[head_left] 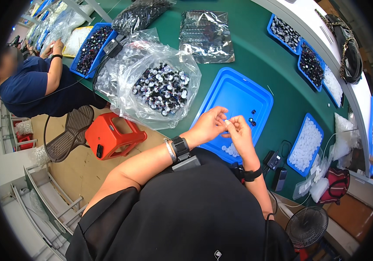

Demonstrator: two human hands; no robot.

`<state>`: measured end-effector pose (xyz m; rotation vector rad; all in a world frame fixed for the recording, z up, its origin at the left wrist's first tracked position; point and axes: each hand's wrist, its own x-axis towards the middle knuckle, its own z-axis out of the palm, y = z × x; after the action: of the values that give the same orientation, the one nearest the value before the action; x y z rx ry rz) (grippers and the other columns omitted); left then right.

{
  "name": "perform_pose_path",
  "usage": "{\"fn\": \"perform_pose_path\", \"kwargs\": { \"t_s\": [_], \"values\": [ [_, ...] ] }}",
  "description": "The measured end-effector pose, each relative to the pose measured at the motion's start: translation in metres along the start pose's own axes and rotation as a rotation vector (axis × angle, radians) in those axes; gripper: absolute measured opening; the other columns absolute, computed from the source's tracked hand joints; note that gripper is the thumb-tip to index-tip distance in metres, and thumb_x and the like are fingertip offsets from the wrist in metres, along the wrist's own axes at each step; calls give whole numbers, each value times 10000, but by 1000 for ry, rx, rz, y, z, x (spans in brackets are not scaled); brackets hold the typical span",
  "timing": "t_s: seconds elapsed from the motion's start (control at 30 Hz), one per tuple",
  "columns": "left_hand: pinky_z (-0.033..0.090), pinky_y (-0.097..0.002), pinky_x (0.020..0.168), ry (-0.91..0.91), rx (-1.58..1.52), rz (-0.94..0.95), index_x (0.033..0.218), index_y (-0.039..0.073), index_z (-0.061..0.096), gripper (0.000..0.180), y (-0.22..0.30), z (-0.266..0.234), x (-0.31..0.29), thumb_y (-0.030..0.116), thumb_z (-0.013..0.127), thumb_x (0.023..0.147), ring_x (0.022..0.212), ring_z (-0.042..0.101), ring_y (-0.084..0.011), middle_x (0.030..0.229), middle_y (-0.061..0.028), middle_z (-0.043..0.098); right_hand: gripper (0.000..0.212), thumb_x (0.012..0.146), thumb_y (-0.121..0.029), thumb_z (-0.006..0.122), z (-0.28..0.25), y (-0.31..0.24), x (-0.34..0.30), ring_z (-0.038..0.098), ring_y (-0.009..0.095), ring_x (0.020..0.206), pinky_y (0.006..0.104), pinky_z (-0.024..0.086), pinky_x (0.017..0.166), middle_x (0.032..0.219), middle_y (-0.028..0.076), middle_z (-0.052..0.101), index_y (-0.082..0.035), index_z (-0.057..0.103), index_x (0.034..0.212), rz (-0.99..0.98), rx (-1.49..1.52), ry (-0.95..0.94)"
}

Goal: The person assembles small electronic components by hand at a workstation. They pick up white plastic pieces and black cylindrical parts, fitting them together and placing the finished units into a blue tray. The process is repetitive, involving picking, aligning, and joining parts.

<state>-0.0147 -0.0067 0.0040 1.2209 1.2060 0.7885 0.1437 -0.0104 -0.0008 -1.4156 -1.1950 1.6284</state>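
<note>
Over a shallow blue tray, my left hand and my right hand meet with fingertips pinched together. Whatever they pinch is small and whitish, too small to name. A few dark shiny round pieces lie in the tray to the right of my right hand. White translucent caps sit in a little heap at the tray's near end, below my hands. To the left of the tray an open clear plastic bag holds many black pieces with clear round tops.
A flat clear bag of dark parts lies behind the tray. At right stands a blue bin of white caps; bins of dark pieces line the shelf edge. A red stool stands left. Another person works at far left.
</note>
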Motion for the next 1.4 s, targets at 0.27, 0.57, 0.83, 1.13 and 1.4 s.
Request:
{"fn": "perform_pose_path", "kwargs": {
  "t_s": [0.27, 0.57, 0.83, 1.13, 1.4],
  "values": [
    [515, -300, 827, -59, -498, -349, 1160, -34, 502, 419, -19, -1, 0, 253, 640, 887, 941, 598, -185, 1052, -135, 589, 95, 886, -99, 598, 0, -6, -1, 594, 148, 671, 287, 483, 575, 748, 78, 597, -5, 602, 873, -355, -389, 247],
    [527, -306, 850, -270, -857, -494, 1114, -15, 533, 331, -18, -3, -7, 261, 565, 933, 930, 630, -180, 1034, -125, 613, 114, 887, -104, 610, 4, 0, -4, 544, 118, 606, 271, 436, 535, 710, 49, 593, -5, 567, 848, -479, -515, 313],
    [539, -258, 750, -89, -501, -330, 1091, -39, 535, 307, 10, 3, -9, 160, 642, 884, 811, 638, -151, 917, -85, 628, 74, 905, -95, 595, 1, -1, 0, 485, 27, 593, 179, 381, 505, 714, -11, 576, -41, 561, 868, -120, -15, 291],
    [530, -232, 697, -79, -515, -278, 1067, -53, 556, 268, -1, 5, -9, 146, 620, 898, 760, 636, -125, 878, -96, 641, 105, 901, -137, 607, -8, 3, 1, 548, 71, 701, 214, 428, 607, 813, 10, 607, -34, 601, 915, 84, 315, 94],
    [528, -238, 667, -23, -423, -173, 1062, -52, 560, 243, 2, 8, -12, 102, 620, 885, 739, 633, -122, 850, -91, 644, 96, 907, -137, 597, -11, 6, 5, 525, 66, 635, 203, 418, 567, 745, -2, 580, -41, 597, 911, 49, 308, 21]
  ]
}}
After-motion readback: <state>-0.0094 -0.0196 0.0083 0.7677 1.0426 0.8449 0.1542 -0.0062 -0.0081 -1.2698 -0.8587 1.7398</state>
